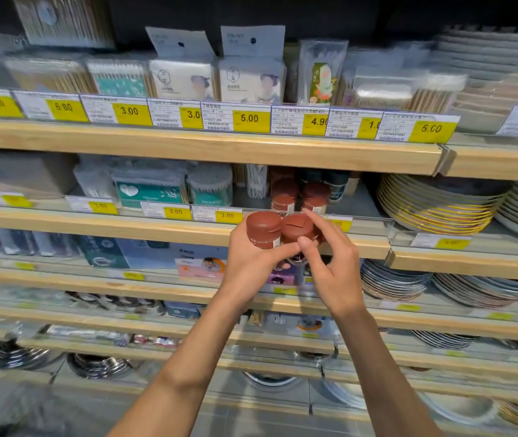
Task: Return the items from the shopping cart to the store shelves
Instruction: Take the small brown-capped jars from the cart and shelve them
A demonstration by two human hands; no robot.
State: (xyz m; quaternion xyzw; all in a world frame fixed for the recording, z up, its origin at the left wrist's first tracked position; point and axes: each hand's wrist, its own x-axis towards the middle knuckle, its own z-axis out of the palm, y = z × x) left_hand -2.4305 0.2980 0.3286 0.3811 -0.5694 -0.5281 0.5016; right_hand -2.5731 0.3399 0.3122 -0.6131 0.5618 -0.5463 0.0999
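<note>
Two small jars with brown lids are held up in front of the second shelf (156, 223). My left hand (251, 266) grips the left jar (263, 229) from below and also supports the right jar (297, 228). My right hand (330, 263) pinches the right jar between thumb and forefinger. Just behind them, several matching brown-lidded jars (284, 197) stand on that shelf.
Cotton swab packs (148, 189) and a round swab tub (210, 186) stand left of the jars. Stacked gold-rimmed plates (434, 206) fill the shelf at the right. Price tags line every shelf edge. More packs sit on the top shelf (219, 146).
</note>
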